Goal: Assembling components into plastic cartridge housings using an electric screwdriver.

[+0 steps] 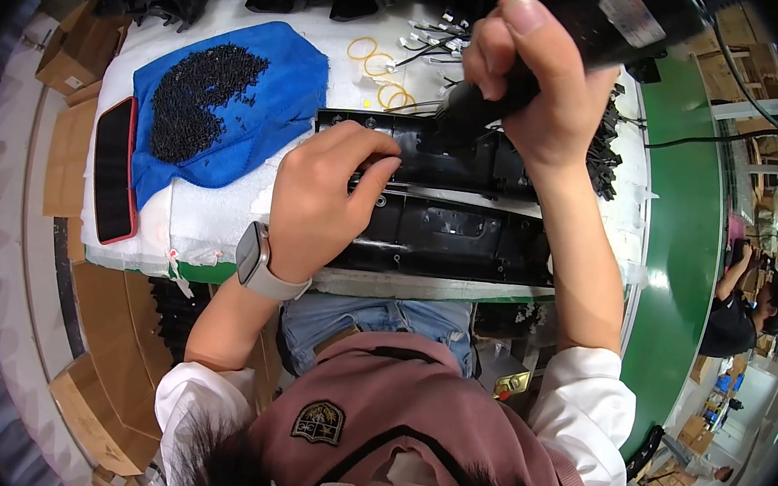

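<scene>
My right hand is wrapped round a black corded electric screwdriver, whose nose points down and left over a long black plastic housing. The tip of the tool is hard to make out against the dark plastic. At the left end of that housing, my left hand curls its thumb and fingers over the edge, gripping it; the fingertips are partly hidden. A second black housing lies alongside, nearer to me. To the left, a heap of small black screws rests on a blue cloth.
A phone lies at the table's left edge. Yellow rubber bands and cables with white connectors sit beyond the housings. Black parts line the far edge. A black cord runs off right, where another person works.
</scene>
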Tool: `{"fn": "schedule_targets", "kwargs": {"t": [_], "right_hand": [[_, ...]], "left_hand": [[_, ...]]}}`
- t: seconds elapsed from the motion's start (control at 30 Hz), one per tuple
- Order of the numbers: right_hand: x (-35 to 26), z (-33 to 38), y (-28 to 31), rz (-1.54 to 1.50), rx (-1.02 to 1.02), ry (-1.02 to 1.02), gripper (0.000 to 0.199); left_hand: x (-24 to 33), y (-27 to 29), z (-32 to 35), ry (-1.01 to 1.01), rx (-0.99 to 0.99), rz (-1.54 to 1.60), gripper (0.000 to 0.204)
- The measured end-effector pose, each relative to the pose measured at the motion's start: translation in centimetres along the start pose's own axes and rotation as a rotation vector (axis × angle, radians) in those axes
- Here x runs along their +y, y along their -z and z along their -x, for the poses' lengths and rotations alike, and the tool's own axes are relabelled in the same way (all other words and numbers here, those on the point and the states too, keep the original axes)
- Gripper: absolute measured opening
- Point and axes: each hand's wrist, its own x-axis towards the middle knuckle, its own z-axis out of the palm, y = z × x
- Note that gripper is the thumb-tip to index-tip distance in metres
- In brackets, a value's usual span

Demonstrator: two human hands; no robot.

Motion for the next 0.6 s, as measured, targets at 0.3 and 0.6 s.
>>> {"fn": "schedule_targets", "kwargs": {"t": [0.3, 0.6], "right_hand": [[-0.1, -0.6, -0.4, 0.057, -0.07, -0.022, 0.018], [0.5, 0.2, 0.7, 0.139, -0.147, 0.087, 0.025]], "left_hand": [[0.2, 0.1, 0.0, 0.053, -0.025, 0.011, 0.006], [0.5, 0.5, 0.1, 0.135, 0.029, 0.111, 0.007]]}}
